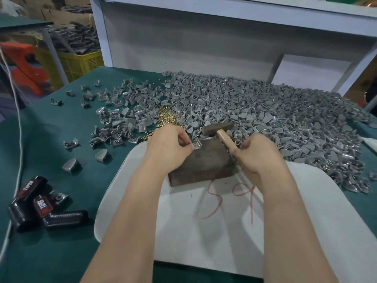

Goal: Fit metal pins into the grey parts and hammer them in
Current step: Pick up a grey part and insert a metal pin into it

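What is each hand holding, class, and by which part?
The left hand pinches a grey part by its edge, on the wooden block. The right hand grips the hammer by its wooden handle, below the head.

The left forearm (pixel 132 201) and right forearm (pixel 285 211), both bare, reach forward from the bottom of the view, side by side and a little apart. The left hand (pixel 169 145) lies knuckles up, its curled fingers and thumb pinching a small grey part (pixel 196 147). The right hand (pixel 258 155) is wrapped in a fist round a wooden hammer handle (pixel 222 136).
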Demonstrator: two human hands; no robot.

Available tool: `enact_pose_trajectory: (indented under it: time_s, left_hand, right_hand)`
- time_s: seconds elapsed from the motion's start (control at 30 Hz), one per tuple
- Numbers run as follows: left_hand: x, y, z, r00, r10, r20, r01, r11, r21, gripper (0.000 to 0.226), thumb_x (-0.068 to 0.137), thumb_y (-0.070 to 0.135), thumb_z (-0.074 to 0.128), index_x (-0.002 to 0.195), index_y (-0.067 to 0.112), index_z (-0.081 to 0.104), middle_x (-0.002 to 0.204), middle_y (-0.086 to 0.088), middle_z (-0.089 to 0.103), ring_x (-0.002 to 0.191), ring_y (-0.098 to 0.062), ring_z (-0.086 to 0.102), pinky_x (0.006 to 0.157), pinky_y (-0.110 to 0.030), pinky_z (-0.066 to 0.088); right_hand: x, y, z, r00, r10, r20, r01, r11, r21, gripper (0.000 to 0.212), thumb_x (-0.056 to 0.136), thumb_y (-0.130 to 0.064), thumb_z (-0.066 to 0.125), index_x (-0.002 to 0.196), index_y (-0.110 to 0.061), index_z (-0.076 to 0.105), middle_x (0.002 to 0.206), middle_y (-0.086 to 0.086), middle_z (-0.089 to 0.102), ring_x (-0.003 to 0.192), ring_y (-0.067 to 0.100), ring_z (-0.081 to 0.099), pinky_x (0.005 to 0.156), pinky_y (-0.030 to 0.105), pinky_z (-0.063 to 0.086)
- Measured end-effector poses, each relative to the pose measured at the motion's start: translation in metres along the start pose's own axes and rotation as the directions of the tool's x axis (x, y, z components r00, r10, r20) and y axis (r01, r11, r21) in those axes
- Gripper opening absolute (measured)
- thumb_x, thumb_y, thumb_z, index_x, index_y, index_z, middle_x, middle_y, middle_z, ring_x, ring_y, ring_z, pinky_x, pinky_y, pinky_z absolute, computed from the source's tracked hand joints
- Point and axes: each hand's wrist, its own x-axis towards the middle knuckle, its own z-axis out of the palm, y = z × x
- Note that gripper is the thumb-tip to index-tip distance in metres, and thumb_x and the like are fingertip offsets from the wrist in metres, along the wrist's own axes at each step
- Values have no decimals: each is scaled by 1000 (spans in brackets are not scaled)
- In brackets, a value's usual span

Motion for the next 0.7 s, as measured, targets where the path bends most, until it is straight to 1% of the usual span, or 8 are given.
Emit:
enact_pose_trajectory:
  time_s: [0.07, 0.17, 0.3, 0.4, 0.47, 0.53, 0.63, 0.7]
  left_hand:
    - [0, 1, 0, 1000, -4, 3, 4, 1000, 12, 16, 81, 24, 72, 69, 27, 61, 72, 11, 60, 88, -16, 60, 82, -32, 47]
    - [-1, 4, -1, 1000, -15, 9, 15, 1000, 23, 21, 81, 23, 71, 66, 28, 58, 72, 10, 60, 90, -17, 61, 87, -37, 49]
    - [-3, 5, -1, 1000, -14, 11, 14, 999, 35, 21, 81, 24, 71, 66, 29, 57, 72, 10, 60, 90, -17, 61, 87, -36, 49]
    - [-3, 5, -2, 1000, -16, 23, 15, 999, 28, 18, 82, 25, 71, 68, 28, 60, 69, 14, 59, 89, -15, 61, 82, -31, 48]
    - [-3, 6, -2, 999, -17, 27, 17, 1000, 21, 19, 82, 24, 71, 68, 28, 59, 68, 15, 58, 87, -14, 61, 79, -29, 48]
    - [-3, 7, -1, 1000, -13, 28, 13, 1000, 17, 18, 82, 24, 70, 68, 28, 60, 69, 13, 59, 86, -16, 62, 81, -32, 50]
    - [-4, 8, 0, 1000, -8, 17, 8, 1000, 10, 14, 82, 23, 70, 71, 25, 63, 69, 9, 60, 87, -20, 63, 84, -37, 52]
    - [-4, 8, 0, 1000, -1, 12, 1, 1000, 21, 15, 82, 23, 71, 70, 25, 62, 68, 10, 59, 88, -21, 63, 86, -38, 51]
  right_hand:
    - [1, 0, 2, 996, -18, 83, 21, 999, -33, 30, 87, -38, 60, 93, -9, 68, 86, 12, 64, 84, 31, 60, 70, 31, 45]
    - [3, -1, 2, 990, -56, 128, 59, 998, -24, 27, 91, -30, 53, 95, -8, 70, 88, 14, 66, 87, 32, 61, 75, 33, 48]
    - [-1, -1, 1, 980, -83, 178, 90, 995, -31, 25, 92, -26, 52, 89, -6, 65, 71, 6, 58, 72, 26, 55, 64, 28, 39]
    - [-2, -3, 1, 977, -85, 195, 83, 996, 20, 26, 94, -23, 49, 92, -1, 65, 77, 10, 59, 77, 29, 58, 66, 29, 41]
    - [-3, -4, -1, 982, -87, 168, 71, 993, 95, 27, 95, -22, 46, 97, 0, 62, 86, 15, 63, 85, 33, 63, 75, 35, 50]
    - [-5, -2, -4, 986, -97, 137, 72, 983, 171, 24, 95, -21, 45, 97, -2, 60, 87, 17, 66, 84, 34, 66, 81, 43, 54]
    - [-13, 2, -11, 988, -152, 41, 138, 963, 231, 20, 94, -21, 46, 83, -7, 56, 72, 13, 66, 69, 28, 68, 73, 45, 56]
    - [-20, 4, -15, 980, -188, -66, 198, 960, 199, 21, 92, -25, 49, 82, -8, 57, 75, 12, 66, 69, 30, 65, 68, 40, 54]
